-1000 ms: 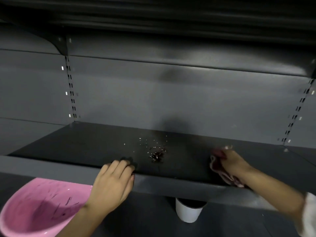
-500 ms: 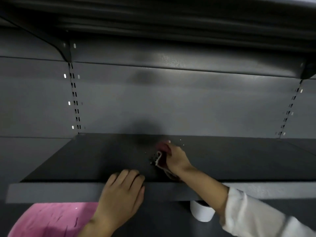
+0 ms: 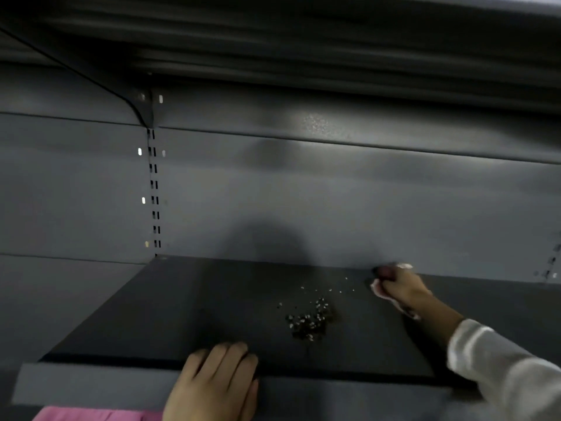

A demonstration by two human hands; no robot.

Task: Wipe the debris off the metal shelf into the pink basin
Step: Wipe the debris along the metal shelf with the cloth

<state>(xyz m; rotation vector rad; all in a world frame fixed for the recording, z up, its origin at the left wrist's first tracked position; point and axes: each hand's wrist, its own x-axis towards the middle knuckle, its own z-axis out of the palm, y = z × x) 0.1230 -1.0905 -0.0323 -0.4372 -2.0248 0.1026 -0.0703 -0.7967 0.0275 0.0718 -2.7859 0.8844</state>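
The right hand is closed around a pinkish cloth near the back edge of the metal shelf, just right of the debris piled mid-shelf. The left hand lies flat and empty, fingers extended, over the shelf's front edge. Below that edge, at its left end, part of the pink basin shows.

There is a single view, worn on the person's head, looking forward and slightly down into the shelf from close in front of it. Both hands reach away from the camera: the left hand lies nearest, at the bottom edge, and the right hand is farther in. The back wall fills the frame beyond the hands, with the upper shelf's underside above them.
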